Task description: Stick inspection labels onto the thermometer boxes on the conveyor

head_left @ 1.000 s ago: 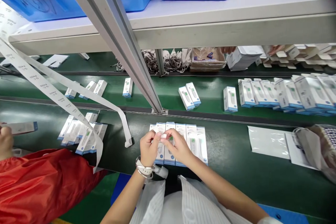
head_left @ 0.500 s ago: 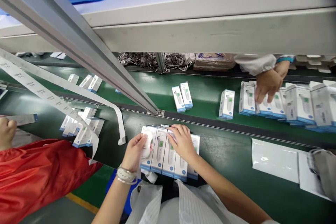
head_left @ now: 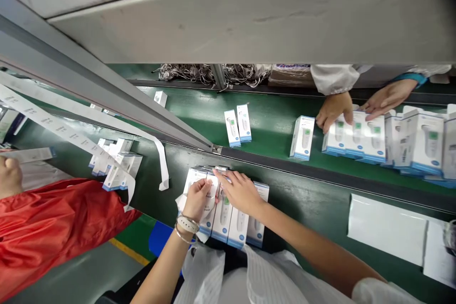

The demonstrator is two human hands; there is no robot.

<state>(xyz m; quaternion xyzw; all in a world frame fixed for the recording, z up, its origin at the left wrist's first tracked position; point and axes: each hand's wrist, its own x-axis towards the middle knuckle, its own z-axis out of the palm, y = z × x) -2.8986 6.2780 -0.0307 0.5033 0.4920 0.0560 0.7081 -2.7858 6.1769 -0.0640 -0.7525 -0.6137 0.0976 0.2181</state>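
Note:
Several white and blue thermometer boxes (head_left: 223,221) lie side by side on the green bench in front of me. My left hand (head_left: 196,199) is closed, pinching a white strip of labels (head_left: 207,203) printed "Q.C. PASS" over the boxes at the left of the row. Part of the strip hangs below and behind that hand. My right hand (head_left: 239,191) lies over the upper ends of the middle boxes, its fingers stretched out and the index fingertip at a box's top edge. Whether a label is under that fingertip, I cannot tell.
A co-worker's hands (head_left: 337,110) are at a row of boxes (head_left: 429,142) on the far belt. A red sleeve (head_left: 67,223) and stacked boxes (head_left: 123,171) are at left. Long label tape (head_left: 60,128) hangs by a metal post (head_left: 160,114). White sheets (head_left: 388,228) lie right.
My left hand has moved right along the row with the label strip, closer to my right hand. My right hand's fingertips have shifted left. The co-worker's hands have spread apart. The view has tilted.

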